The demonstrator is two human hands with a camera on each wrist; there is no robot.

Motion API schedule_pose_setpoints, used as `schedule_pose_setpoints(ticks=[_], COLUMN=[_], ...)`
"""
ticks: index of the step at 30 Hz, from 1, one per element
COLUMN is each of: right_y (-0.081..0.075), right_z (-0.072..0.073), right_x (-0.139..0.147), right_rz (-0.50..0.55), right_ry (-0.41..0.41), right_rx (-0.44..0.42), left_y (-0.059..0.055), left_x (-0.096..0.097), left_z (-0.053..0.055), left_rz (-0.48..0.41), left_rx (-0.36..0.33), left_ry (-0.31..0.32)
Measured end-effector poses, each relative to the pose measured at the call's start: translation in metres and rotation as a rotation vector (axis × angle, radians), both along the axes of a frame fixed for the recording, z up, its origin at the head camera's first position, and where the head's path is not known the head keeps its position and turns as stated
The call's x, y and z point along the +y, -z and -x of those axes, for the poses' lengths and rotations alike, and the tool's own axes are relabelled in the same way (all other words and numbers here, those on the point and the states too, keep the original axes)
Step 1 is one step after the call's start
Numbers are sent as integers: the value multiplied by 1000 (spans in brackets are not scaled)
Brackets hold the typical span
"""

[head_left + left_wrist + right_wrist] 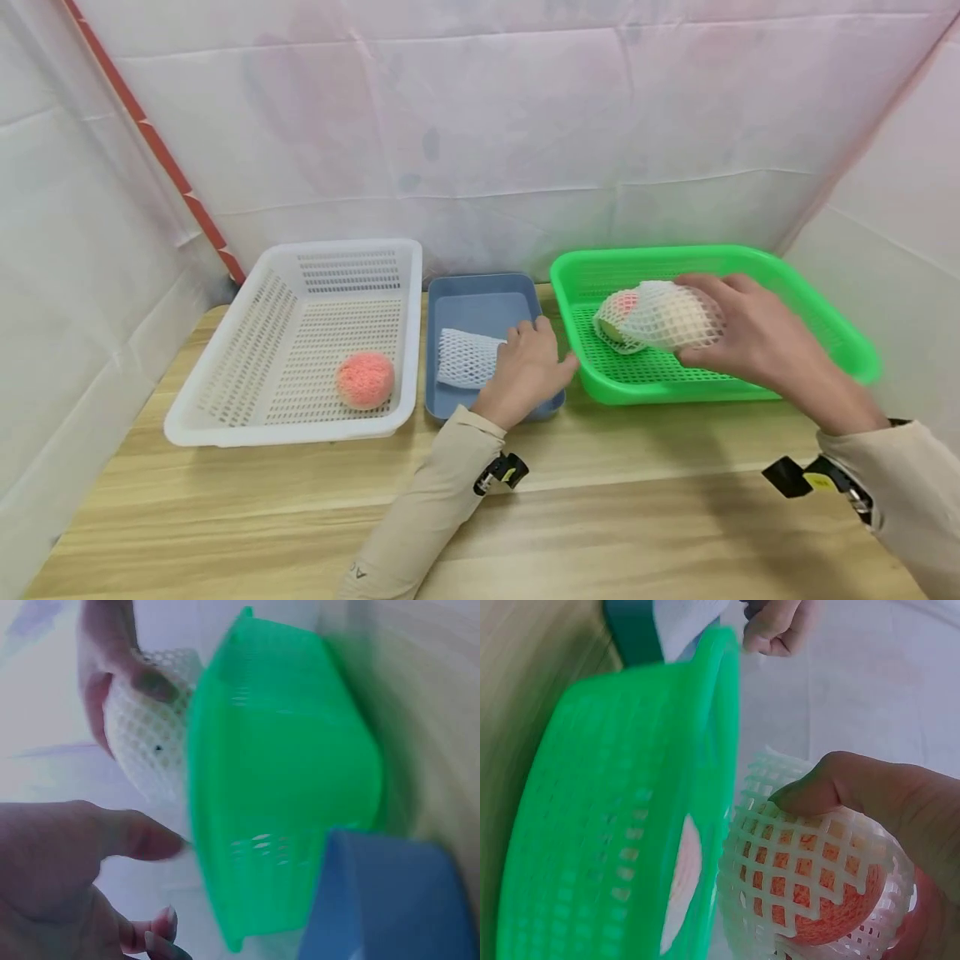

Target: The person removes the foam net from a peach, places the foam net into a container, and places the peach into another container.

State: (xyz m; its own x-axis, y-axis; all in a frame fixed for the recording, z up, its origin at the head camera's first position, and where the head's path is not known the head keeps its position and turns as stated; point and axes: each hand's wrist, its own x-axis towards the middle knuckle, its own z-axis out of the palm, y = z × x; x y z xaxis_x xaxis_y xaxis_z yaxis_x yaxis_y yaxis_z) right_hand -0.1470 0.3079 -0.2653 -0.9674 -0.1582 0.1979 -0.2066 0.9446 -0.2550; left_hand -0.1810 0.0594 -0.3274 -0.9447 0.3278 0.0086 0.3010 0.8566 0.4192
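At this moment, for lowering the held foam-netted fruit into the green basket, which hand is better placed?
Probably the right hand: it grips the foam-netted fruit over the green basket, while the left hand holds no fruit and hovers above the blue-grey tray.

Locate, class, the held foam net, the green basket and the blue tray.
Held foam net (pixel 667 315), head view: middle of its mesh.
Green basket (pixel 675 392), head view: near rim.
Blue tray (pixel 483 307), head view: bare floor, far end.
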Motion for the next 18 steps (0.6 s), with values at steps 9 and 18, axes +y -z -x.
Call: schedule_pose_setpoints(ticks=[9, 18], right_y=[-2, 4], right_z=[-2, 1], right_x=[-28, -50], right_rz=[26, 32], right_ry=[-52, -109], right_rx=[10, -7], left_y=[-5, -11], left_x=[-38, -72], left_z=[-11, -24], left_rz=[21, 17], left_rx=[88, 183], left_ry=[5, 37])
